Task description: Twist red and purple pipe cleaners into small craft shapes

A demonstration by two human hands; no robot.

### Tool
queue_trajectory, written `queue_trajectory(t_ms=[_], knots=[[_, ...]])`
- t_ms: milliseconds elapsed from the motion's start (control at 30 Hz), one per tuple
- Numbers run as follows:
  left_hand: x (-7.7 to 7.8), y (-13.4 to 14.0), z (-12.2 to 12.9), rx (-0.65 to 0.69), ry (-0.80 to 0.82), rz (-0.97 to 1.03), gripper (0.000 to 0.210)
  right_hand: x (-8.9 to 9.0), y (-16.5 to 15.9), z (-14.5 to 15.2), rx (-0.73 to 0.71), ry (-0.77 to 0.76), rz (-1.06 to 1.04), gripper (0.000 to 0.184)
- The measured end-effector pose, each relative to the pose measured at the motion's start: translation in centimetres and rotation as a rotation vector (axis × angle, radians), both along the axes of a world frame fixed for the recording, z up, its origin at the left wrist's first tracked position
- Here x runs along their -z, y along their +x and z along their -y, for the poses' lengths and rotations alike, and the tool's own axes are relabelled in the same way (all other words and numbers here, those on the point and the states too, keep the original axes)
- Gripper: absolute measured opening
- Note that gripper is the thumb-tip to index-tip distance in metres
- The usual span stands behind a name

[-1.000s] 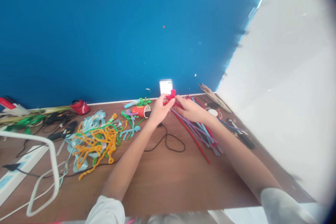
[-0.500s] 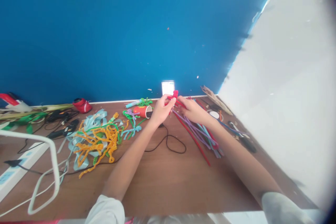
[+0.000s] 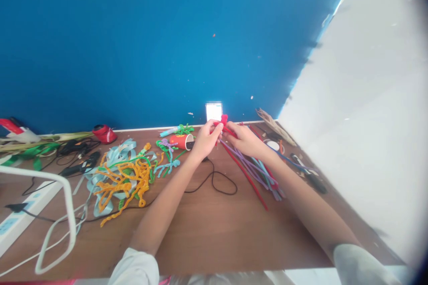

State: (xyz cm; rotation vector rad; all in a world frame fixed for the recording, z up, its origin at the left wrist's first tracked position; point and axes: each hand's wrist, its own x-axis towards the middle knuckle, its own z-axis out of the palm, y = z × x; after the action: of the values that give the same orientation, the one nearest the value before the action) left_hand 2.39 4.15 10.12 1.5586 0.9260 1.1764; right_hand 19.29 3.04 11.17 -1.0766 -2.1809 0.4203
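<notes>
Counter (image 3: pixel 214 236) runs from the near edge, by the person's clothes, to a blue wall (image 3: pixel 167 44) at the far side and a white wall (image 3: pixel 374 98) at the right. Brown surface shows between the 2 forearms and along the near part. Left of it, an orange tangle (image 3: pixel 125 187) and pale blue ribbon (image 3: pixel 122 153) crowd the room, with a white power strip (image 3: pixel 35 200) further left and a curved white frame (image 3: pixel 68 200) near it. On the right, a black-handled tool (image 3: pixel 316 183) lies close to the white wall. A black cord (image 3: pixel 230 193) loops between the forearms.

Against 1 second ago, the scene sits slightly further right in view, but the layout is the same; against the last half second, hardly anything differs, and the hands keep the same pose.

The left hand (image 3: pixel 205 138) is closed, thumb against fingers, on a red pipe cleaner (image 3: pixel 224 119), whose folded end stands up above the fingertips. The right hand (image 3: pixel 245 140), just beside it, pinches the same piece, fingers bent; its palm side is hidden. The piece is held above the far middle of the counter, in front of a bright screen (image 3: pixel 214 112). Below the right hand and forearm lies a pipe cleaner bundle (image 3: pixel 259 173); a red paper cup (image 3: pixel 180 141) lies left of the left hand.
</notes>
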Motion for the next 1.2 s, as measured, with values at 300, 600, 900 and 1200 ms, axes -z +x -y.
queue_trajectory(t_ms=[300, 600, 900, 1200], knots=[[0.1, 0.0, -0.1, -0.007, 0.008, -0.015, 0.028, -0.7, -0.3, 0.7, -0.037, -0.016, 0.044, 0.021], [0.4, 0.2, -0.1, -0.016, 0.030, -0.030, 0.030, -0.5, -0.3, 0.6, -0.020, 0.013, 0.064, 0.019], [0.7, 0.1, -0.3, -0.020, 0.011, -0.047, 0.031, 0.0, -0.6, 0.4, -0.016, 0.008, 0.076, 0.021], [-0.8, 0.3, 0.8, 0.020, -0.044, 0.006, 0.024, -0.4, -0.7, 0.8, -0.018, 0.017, 0.064, 0.020]])
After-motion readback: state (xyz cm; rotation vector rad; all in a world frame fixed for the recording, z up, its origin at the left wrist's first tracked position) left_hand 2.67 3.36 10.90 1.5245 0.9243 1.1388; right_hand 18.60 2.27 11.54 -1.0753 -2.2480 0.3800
